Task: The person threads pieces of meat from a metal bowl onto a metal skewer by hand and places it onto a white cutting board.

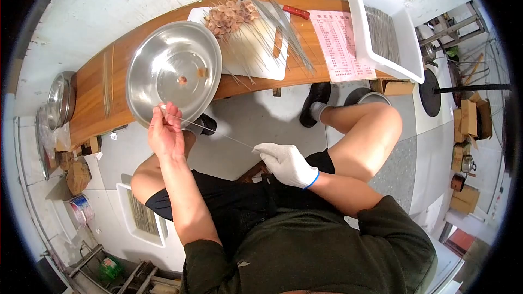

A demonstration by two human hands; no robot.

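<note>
My left hand [167,133] is bare and pinches a small pale piece of food at the far end of a thin metal skewer [231,138], just over the near rim of a steel bowl [141,60]. In my right hand [286,164], which wears a white glove with a blue cuff, is the skewer's other end. Two small pieces of meat [182,80] lie inside the bowl. Beyond it, a white cutting board [256,57] bears a heap of skewered meat pieces [229,17] and many thin skewers.
A red-handled knife [296,11] and a pink printed sheet [339,43] lie on the wooden table [87,98]. At right, a white tray [359,27] holds many skewers. Another white tray [158,239] stands on the floor at lower left. Steel bowls [59,98] sit at the table's left end.
</note>
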